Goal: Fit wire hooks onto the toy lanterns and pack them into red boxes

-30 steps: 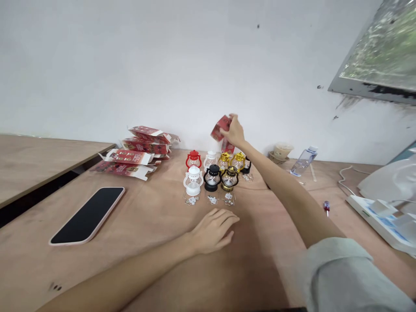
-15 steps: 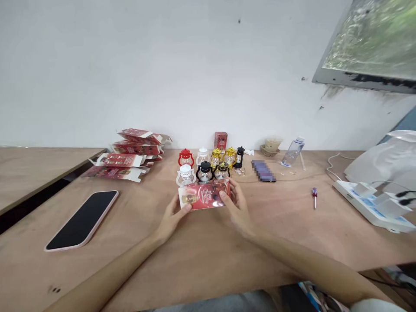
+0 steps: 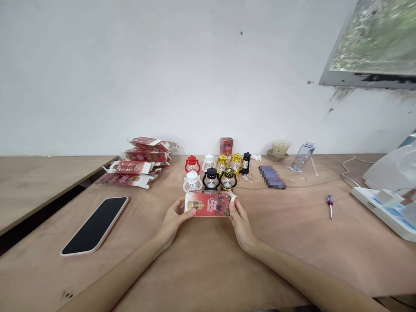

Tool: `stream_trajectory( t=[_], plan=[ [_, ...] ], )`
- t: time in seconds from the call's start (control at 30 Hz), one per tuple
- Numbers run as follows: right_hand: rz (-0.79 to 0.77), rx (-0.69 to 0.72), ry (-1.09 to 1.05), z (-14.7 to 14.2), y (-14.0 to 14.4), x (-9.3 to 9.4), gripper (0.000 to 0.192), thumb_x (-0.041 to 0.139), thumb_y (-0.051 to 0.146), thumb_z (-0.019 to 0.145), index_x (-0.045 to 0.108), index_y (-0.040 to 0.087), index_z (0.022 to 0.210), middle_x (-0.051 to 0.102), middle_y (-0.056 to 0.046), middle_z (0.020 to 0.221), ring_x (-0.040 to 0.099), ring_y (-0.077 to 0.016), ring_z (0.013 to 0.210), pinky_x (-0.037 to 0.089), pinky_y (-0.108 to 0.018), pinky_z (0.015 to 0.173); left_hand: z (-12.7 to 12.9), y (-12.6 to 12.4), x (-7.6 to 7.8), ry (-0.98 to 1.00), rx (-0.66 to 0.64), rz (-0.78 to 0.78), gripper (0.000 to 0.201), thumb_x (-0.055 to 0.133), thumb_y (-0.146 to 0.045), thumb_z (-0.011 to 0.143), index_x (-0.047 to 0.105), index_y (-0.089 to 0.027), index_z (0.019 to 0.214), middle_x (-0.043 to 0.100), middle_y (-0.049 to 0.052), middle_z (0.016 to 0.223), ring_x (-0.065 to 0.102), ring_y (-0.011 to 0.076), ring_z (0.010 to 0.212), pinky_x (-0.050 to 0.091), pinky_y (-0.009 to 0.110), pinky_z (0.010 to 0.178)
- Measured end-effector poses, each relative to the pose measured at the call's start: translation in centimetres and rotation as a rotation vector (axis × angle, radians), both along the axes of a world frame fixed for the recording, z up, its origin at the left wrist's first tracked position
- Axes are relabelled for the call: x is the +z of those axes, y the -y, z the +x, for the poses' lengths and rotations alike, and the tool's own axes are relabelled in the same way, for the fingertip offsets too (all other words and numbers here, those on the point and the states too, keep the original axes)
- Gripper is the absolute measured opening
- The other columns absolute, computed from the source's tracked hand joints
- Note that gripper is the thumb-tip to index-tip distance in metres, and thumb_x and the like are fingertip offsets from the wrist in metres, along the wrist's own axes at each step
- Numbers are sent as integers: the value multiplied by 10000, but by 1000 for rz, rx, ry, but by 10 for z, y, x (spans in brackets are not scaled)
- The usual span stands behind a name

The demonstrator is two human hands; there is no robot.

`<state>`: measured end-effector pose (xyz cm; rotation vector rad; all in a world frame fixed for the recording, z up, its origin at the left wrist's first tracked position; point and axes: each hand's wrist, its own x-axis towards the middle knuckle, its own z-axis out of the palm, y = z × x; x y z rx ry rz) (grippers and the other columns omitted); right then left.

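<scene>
From the head camera, both forearms reach in from the lower corners and slope inward across the table [image 3: 208, 264] to meet at a red box [image 3: 207, 204]. The left hand [image 3: 173, 217] has its thumb laid on the lower left corner of the printed face, with the other fingers curled behind that end; they are parted only by the box they grip. The right hand [image 3: 241, 223] holds the opposite end, thumb near the lower corner and fingers bent up along the edge beside a white flap [image 3: 233, 198].

Half a second ago the box sat a little askew, with the right thumb lying well onto the printed face; now it is straighter and that thumb is out at the end. A second ago the right hand was up by the wall with a red box, while the left hand lay apart from it over the table.

The red box is in front of the near row of lanterns, a white lantern [image 3: 193, 182], a black lantern [image 3: 211, 178] and a dark gold lantern [image 3: 228, 178], and hides part of their bases. Its long axis runs left to right, nearly level; the printed face is toward the camera, its lantern picture near the left end and the flap at the right. Whether it touches the table cannot be told.
</scene>
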<state>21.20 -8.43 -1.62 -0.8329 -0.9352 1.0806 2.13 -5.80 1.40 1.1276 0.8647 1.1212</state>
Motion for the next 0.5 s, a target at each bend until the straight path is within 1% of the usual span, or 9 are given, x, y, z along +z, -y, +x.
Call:
stream_trajectory(
  t=[0.07,0.13,0.2,0.27,0.3,0.37,0.43,0.5],
  plan=[
    [-31,25,-10,-2,1,0,557,596,549,760,522,283,1244,519,-19,1325,357,-229,1315,310,-424,1082,-1,-3,0,48,15,-6,597,791,-317,602,544,-145,1118,653,98,1112,614,241,1020,490,323,867],
    [-74,19,-19,-2,2,0,584,574,581,758,517,264,1244,518,-43,1322,413,-251,1271,350,-437,1050,-4,-7,1,108,80,-53,501,776,-312,620,581,-142,1049,682,78,1027,643,209,933,507,295,825],
    [-91,-45,22,0,4,1,585,530,589,782,488,259,1263,496,-58,1339,442,-255,1240,380,-439,1018,-8,-12,4,177,167,-133,336,725,-324,679,612,-143,939,701,60,929,657,187,854,519,285,794],
    [-43,-134,132,3,7,2,559,503,545,822,428,276,1306,455,-53,1370,418,-237,1253,363,-424,1028,-11,-15,7,232,222,-204,197,641,-320,763,618,-157,873,707,44,862,661,173,811,525,286,785],
    [3,-159,207,4,8,3,530,493,511,842,415,284,1314,443,-48,1375,404,-225,1261,340,-414,1044,-12,-16,8,251,226,-224,159,597,-307,800,618,-167,872,709,38,853,662,167,806,528,286,785],
    [80,-160,363,6,11,4,433,461,456,873,472,285,1271,468,-49,1329,419,-214,1233,310,-404,1056,-13,-16,10,270,207,-243,143,534,-284,849,620,-178,892,710,31,860,663,157,807,534,279,778],
    [91,-123,471,7,13,6,351,423,425,890,569,280,1174,504,-49,1249,456,-213,1171,315,-397,1042,-12,-15,10,275,183,-267,153,516,-280,865,621,-174,904,709,36,866,664,154,811,543,274,769],
    [68,-73,503,6,15,8,326,418,397,886,601,292,1135,499,-38,1228,463,-210,1145,330,-382,1025,-11,-13,8,270,163,-287,156,536,-278,856,621,-165,922,707,48,885,664,158,825,547,279,781]
  ],
)
